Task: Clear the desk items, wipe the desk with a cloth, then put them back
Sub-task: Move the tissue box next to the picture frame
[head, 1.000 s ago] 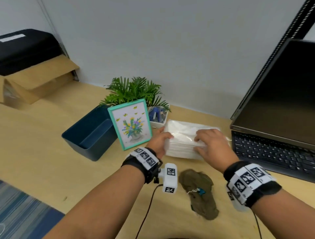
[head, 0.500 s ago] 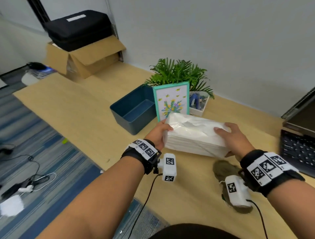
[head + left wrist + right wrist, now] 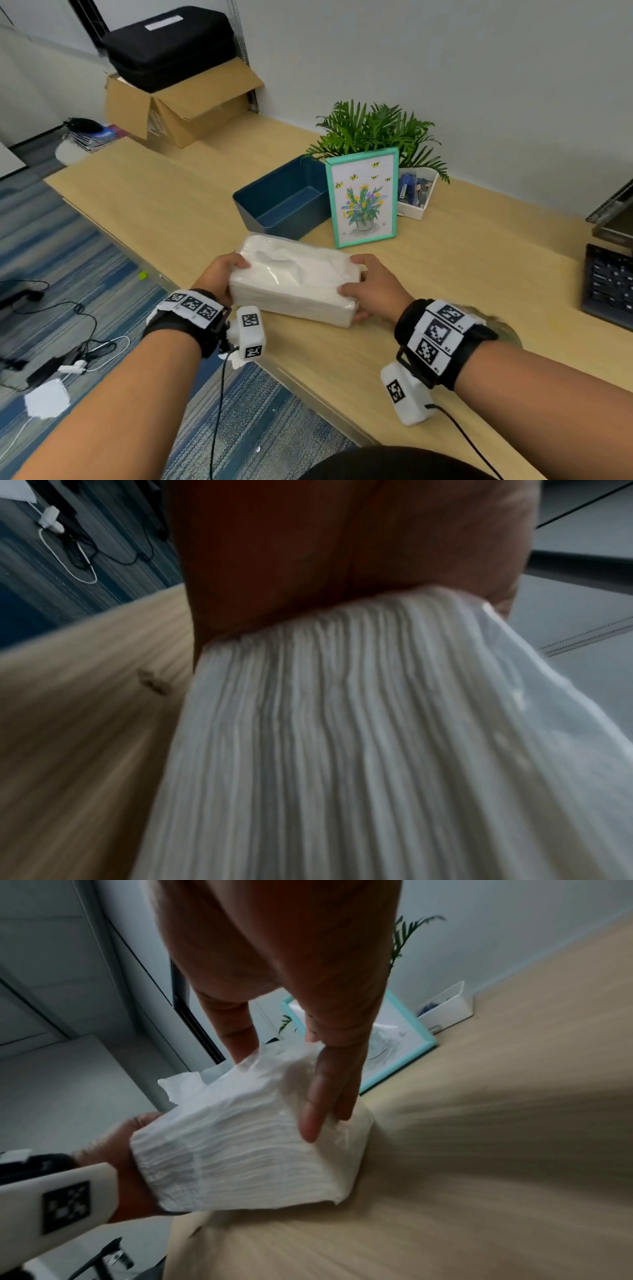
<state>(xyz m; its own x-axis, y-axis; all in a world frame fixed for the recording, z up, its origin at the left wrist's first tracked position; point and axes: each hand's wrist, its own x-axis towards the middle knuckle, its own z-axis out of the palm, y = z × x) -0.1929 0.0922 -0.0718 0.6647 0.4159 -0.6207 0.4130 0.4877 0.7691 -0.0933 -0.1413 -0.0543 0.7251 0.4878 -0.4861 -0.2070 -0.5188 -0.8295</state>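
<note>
Head view: unlabelled tissue pack between both hands.

Setting was an office. Evidence: long light-wood surface against a plain grey wall, laptop keyboard at its right edge, blue striped carpet tiles with loose cables on the floor, and a cardboard box carrying a black case at the far end.
</note>
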